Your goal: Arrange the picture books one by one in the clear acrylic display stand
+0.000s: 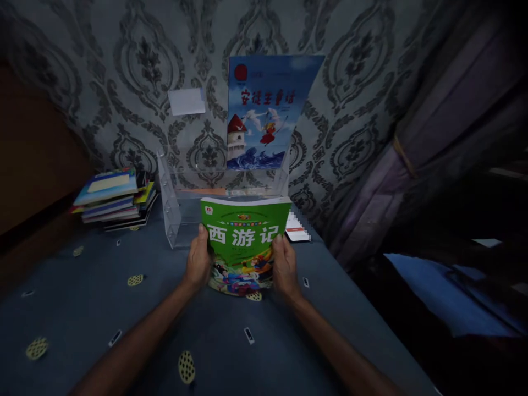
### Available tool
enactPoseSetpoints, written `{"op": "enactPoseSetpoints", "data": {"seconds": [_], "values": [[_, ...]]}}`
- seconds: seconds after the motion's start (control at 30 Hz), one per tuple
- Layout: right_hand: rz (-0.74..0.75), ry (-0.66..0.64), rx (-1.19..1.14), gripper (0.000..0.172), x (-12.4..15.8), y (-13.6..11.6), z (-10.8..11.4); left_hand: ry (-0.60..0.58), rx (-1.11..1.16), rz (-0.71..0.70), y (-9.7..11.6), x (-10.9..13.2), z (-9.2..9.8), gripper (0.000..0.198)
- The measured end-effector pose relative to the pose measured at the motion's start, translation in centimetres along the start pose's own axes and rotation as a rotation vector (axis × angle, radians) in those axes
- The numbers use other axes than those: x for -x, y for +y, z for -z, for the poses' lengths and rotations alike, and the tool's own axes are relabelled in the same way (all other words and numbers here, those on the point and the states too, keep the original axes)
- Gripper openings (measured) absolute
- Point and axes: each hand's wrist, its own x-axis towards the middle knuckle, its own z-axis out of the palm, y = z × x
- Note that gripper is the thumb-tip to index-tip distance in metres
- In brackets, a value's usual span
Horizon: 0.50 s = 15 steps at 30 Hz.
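Note:
A green picture book point(243, 247) with white Chinese characters is held upright before me, its cover toward me. My left hand point(198, 258) grips its left edge, thumb on the cover and the other fingers hidden behind. On the opposite edge my right hand point(285, 264) has the same kind of hold. Just behind the book stands a clear acrylic rack point(167, 203) with stepped tiers. In its back tier a blue book point(264, 118) with red characters stands upright. The green book hides part of the rack's lower front.
To the left lies a stack of books point(117, 198) on the patterned tablecloth point(148, 330). A partly pixelated phone-like item point(297, 228) is right of the rack. A white card point(187, 102) shows against the patterned wall point(148, 49). A tied curtain point(388, 170) hangs beside the table's right edge.

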Motion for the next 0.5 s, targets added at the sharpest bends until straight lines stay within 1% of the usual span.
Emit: {"op": "enactPoseSetpoints", "data": {"seconds": [0.13,0.27,0.4,0.5], "values": [[0.009,-0.021,0.051,0.045,-0.1,0.0,0.5,-0.035,0.063,-0.005,0.0,-0.2,0.1,0.061],[0.045,-0.018,0.099,0.043,-0.1,0.3,1.1,-0.02,0.095,-0.015,-0.3,-0.6,0.4,0.057],[0.05,-0.053,0.093,0.039,0.0,1.0,1.4,-0.022,0.102,-0.017,-0.2,-0.6,0.5,0.053],[0.029,-0.073,0.069,0.038,0.1,1.4,1.5,-0.053,0.158,-0.034,-0.1,-0.5,0.4,0.053]]}}
